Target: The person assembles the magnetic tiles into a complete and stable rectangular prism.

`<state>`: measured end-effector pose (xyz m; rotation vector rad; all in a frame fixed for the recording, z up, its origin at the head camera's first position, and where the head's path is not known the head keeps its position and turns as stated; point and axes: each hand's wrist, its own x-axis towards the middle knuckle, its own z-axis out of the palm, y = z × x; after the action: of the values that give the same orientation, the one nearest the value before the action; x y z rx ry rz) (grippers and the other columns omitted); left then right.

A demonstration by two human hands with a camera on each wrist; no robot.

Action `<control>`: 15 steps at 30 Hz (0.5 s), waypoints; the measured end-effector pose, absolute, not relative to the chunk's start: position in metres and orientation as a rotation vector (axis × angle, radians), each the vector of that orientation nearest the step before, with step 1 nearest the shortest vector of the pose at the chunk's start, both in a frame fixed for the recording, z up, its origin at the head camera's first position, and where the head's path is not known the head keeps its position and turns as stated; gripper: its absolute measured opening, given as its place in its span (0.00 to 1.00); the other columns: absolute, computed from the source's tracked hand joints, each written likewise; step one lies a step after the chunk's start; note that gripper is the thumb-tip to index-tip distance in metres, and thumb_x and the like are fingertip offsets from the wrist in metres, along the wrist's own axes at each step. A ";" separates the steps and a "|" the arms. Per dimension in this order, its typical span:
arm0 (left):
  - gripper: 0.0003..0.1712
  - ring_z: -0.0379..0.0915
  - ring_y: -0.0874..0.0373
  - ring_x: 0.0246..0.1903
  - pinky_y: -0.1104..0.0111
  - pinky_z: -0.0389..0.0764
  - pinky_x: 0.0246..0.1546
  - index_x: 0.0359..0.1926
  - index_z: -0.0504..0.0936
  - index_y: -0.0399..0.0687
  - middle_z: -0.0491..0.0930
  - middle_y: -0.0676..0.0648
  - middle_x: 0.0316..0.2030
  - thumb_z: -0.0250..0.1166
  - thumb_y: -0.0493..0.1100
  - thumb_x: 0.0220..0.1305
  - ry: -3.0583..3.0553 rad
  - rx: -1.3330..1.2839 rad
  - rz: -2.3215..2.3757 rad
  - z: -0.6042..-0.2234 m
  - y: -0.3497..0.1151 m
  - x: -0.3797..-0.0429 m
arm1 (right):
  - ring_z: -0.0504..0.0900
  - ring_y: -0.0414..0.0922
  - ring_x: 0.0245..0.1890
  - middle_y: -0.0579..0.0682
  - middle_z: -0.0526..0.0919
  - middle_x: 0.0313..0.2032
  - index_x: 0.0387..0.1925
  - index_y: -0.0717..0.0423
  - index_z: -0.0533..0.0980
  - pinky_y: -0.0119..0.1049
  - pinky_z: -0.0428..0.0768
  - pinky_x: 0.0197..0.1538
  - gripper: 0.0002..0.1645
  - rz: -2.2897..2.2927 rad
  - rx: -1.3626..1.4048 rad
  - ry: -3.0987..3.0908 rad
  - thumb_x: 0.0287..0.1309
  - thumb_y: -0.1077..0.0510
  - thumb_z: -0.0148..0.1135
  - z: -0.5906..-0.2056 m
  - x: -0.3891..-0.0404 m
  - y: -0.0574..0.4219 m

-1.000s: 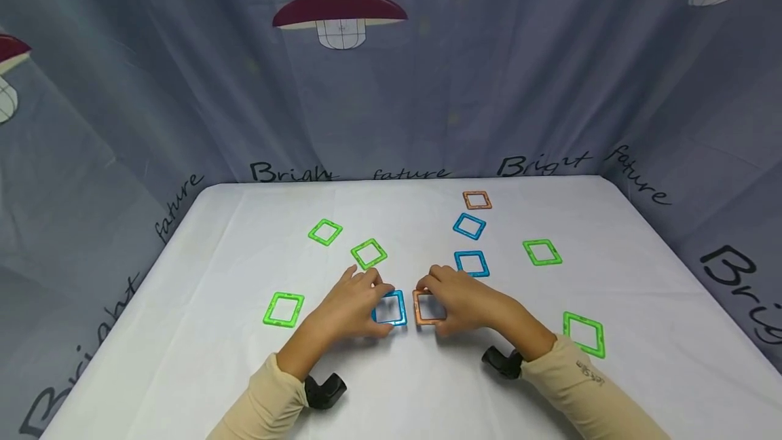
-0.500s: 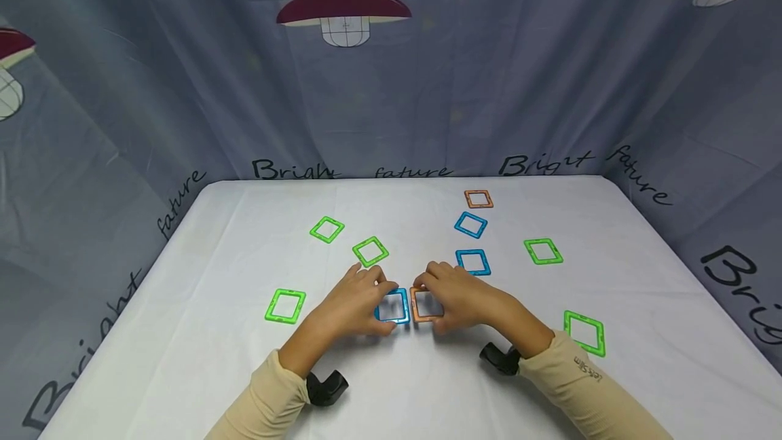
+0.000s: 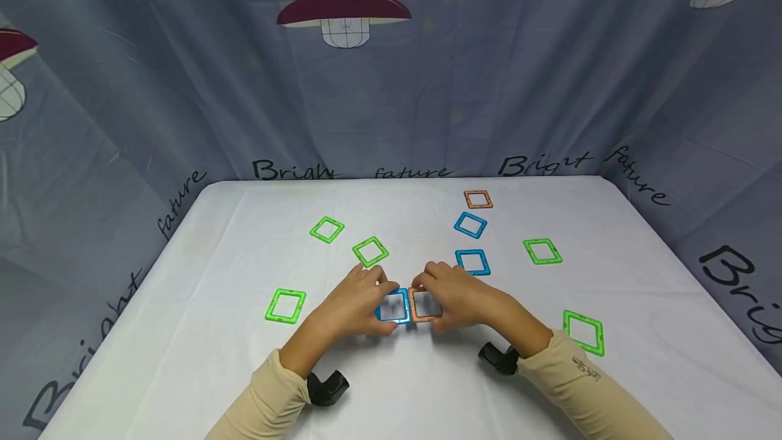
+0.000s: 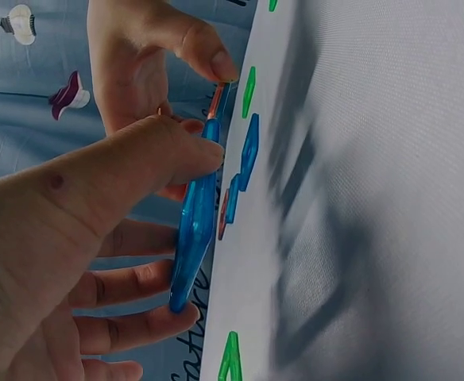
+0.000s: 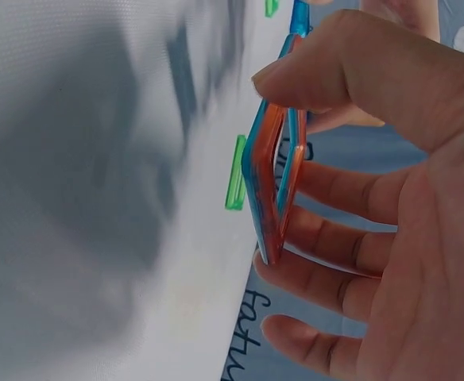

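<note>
Above the white table, my left hand (image 3: 351, 304) pinches a blue square magnetic tile (image 3: 404, 307) between thumb and fingers. My right hand (image 3: 467, 296) grips an orange square magnetic tile (image 3: 413, 307) by its near and far edges. The two tiles meet side by side, edge against edge, in the head view. From the left wrist, the blue tile (image 4: 194, 230) appears nearly edge-on, with the thumb on one edge. In the right wrist view a blue layer (image 5: 254, 186) lies flat against the orange frame (image 5: 268, 151), like a second tile stacked with it.
Green square tiles lie on the left, such as one (image 3: 269, 306) near the left forearm, and on the right, one (image 3: 601, 338) by the right sleeve. Behind the right hand are two blue tiles (image 3: 487, 265) and an orange tile (image 3: 478, 206). A printed curtain (image 3: 391, 100) hangs behind the table.
The gap between the held blue and orange tiles has closed. My left hand came slightly right and my right hand slightly left; the loose tiles stayed put.
</note>
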<state>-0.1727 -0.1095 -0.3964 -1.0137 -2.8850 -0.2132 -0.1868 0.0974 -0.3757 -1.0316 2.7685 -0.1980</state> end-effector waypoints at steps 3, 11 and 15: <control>0.34 0.69 0.56 0.39 0.52 0.64 0.62 0.50 0.78 0.49 0.70 0.52 0.37 0.68 0.61 0.44 -2.883 -1.017 -0.213 -0.396 -0.110 -0.173 | 0.69 0.42 0.43 0.45 0.71 0.39 0.50 0.53 0.72 0.37 0.71 0.41 0.36 -0.196 -1.036 2.769 0.32 0.53 0.74 -0.376 -0.187 0.097; 0.33 0.69 0.56 0.38 0.51 0.65 0.60 0.48 0.79 0.47 0.70 0.52 0.36 0.69 0.59 0.41 -2.847 -1.035 -0.254 -0.398 -0.110 -0.174 | 0.69 0.42 0.44 0.45 0.71 0.39 0.50 0.53 0.72 0.38 0.72 0.43 0.36 -0.197 -1.030 2.764 0.32 0.53 0.74 -0.379 -0.188 0.097; 0.33 0.69 0.56 0.38 0.50 0.65 0.60 0.48 0.79 0.47 0.70 0.52 0.36 0.70 0.59 0.41 -2.858 -1.039 -0.252 -0.401 -0.110 -0.175 | 0.69 0.43 0.43 0.45 0.71 0.39 0.50 0.53 0.72 0.39 0.73 0.42 0.36 -0.182 -1.040 2.758 0.33 0.52 0.74 -0.381 -0.189 0.096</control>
<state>-0.1750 -0.1099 -0.4010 -1.0394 -2.8575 -0.2522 -0.1890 0.0962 -0.3810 -1.0402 2.7584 -0.1818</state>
